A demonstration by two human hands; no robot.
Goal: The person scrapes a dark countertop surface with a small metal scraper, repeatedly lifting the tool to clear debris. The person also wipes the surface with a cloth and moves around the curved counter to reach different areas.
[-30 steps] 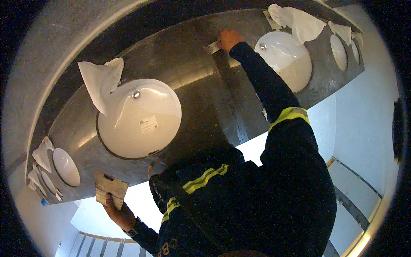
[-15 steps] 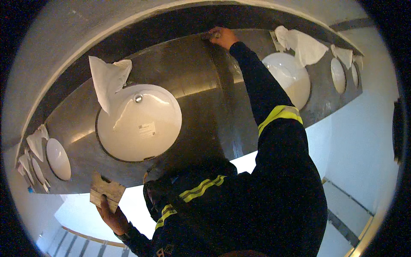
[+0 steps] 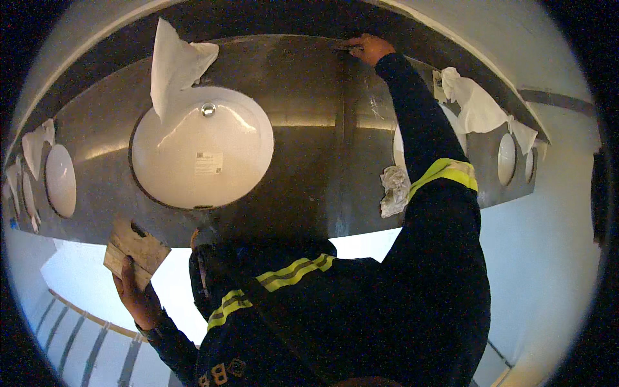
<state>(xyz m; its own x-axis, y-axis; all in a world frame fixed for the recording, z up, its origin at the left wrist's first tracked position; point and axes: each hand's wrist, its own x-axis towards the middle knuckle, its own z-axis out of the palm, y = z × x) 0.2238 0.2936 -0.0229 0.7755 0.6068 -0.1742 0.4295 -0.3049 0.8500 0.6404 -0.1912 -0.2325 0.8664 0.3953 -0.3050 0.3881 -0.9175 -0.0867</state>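
My left hand (image 3: 138,293) holds a flat, squarish, stained board (image 3: 137,248) in front of the counter's near edge, with the thumb on its face. A dark slot shows near the board's top edge. Stretched far forward, my right hand (image 3: 374,48) is at the seam where the dark stone-like countertop (image 3: 303,155) meets the dark backsplash (image 3: 271,22). Its fingers are bent together around something small and dark that I cannot make out. A white oval basin (image 3: 206,161) with a label and a metal drain lies between the hands.
A white cloth (image 3: 174,64) drapes behind the middle basin, another cloth (image 3: 474,103) behind the right basin (image 3: 398,145), which my arm partly covers. A crumpled rag (image 3: 394,190) lies near my right forearm. More basins (image 3: 61,180) sit along both ends of the counter.
My right hand has moved to the right along the back seam. The view has shifted, and the crumpled rag beside my right forearm now shows. The left hand still grips the board.
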